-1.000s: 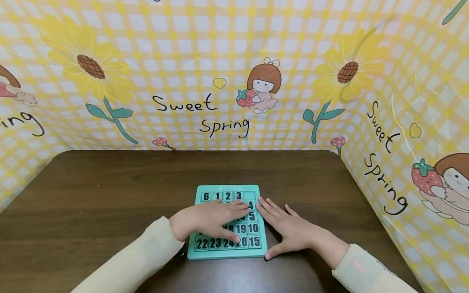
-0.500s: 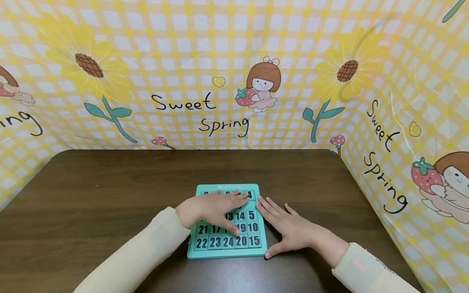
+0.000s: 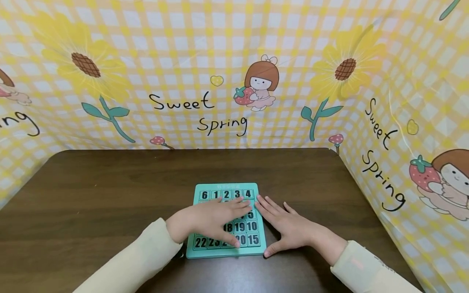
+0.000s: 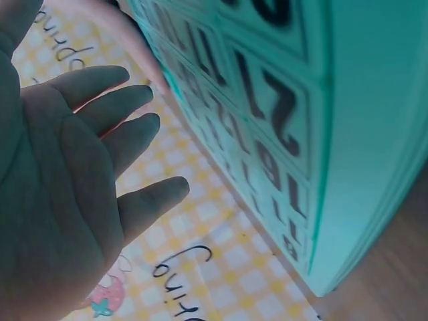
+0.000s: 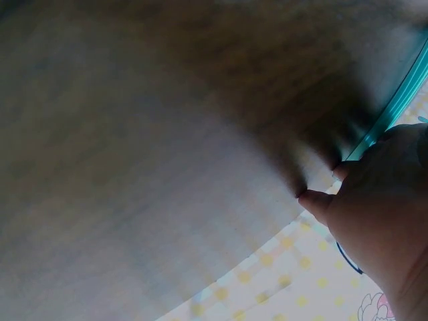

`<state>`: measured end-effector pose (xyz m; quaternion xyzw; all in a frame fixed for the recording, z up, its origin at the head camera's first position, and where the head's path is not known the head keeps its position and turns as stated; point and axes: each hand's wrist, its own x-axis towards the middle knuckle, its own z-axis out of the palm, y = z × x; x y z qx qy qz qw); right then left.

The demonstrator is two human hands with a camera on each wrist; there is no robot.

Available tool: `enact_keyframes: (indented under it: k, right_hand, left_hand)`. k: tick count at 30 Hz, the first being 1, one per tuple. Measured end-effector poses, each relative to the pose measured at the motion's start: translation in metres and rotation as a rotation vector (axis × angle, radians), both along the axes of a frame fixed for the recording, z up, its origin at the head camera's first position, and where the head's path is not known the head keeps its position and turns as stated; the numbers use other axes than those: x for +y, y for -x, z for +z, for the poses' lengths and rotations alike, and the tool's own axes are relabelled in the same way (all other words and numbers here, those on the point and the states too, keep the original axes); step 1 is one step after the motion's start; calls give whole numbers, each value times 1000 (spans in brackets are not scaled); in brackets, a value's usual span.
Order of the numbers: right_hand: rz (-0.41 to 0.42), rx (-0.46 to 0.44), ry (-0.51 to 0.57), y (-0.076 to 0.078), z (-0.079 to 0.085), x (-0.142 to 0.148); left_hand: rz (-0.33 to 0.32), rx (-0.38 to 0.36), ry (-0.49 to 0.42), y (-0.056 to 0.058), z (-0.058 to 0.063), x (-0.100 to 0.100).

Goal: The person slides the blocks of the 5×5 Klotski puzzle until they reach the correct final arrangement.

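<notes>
A turquoise number sliding puzzle point(image 3: 227, 252) lies flat on the table in the head view, with black-numbered square tiles. Its top row reads 6, 1, 2, 3, 4. My left hand point(image 3: 210, 219) is spread over the middle rows with fingers extended and hides several tiles. Its fingertips reach the right end of the second row. In the left wrist view, the palm of the left hand point(image 4: 67, 160) faces the camera beside the numbered puzzle face point(image 4: 267, 120). My right hand point(image 3: 291, 230) lies with straight fingers, their tips at the puzzle's right edge, thumb near its lower right corner.
The dark brown wooden table point(image 3: 110, 183) extends around the puzzle on all sides. A yellow checked cloth point(image 3: 176, 53) with printed flowers, figures and lettering rises behind the table's back edge and along its sides.
The 4 tile has slid up from the second row into the top right corner. My left hand moved up with it, then back down. The right hand has stayed in place.
</notes>
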<state>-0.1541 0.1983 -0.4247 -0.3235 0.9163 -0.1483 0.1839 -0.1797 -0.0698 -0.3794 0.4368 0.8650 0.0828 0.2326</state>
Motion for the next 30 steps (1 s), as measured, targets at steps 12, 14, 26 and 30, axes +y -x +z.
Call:
enact_keyframes:
  k: [12, 14, 26, 30]
  right_hand:
    - [-5, -5, 8, 0, 1, 0]
    - [-4, -3, 4, 1, 0, 0]
    - [-8, -9, 7, 1, 1, -1]
    - [-6, -12, 9, 1, 0, -1]
  left_hand:
    - [-48, -47, -51, -17, -1, -6]
    - [-38, -64, -42, -16, -3, -8]
    - [35, -112, -36, 6, -12, -11]
    - [46, -112, -47, 13, -14, -10]
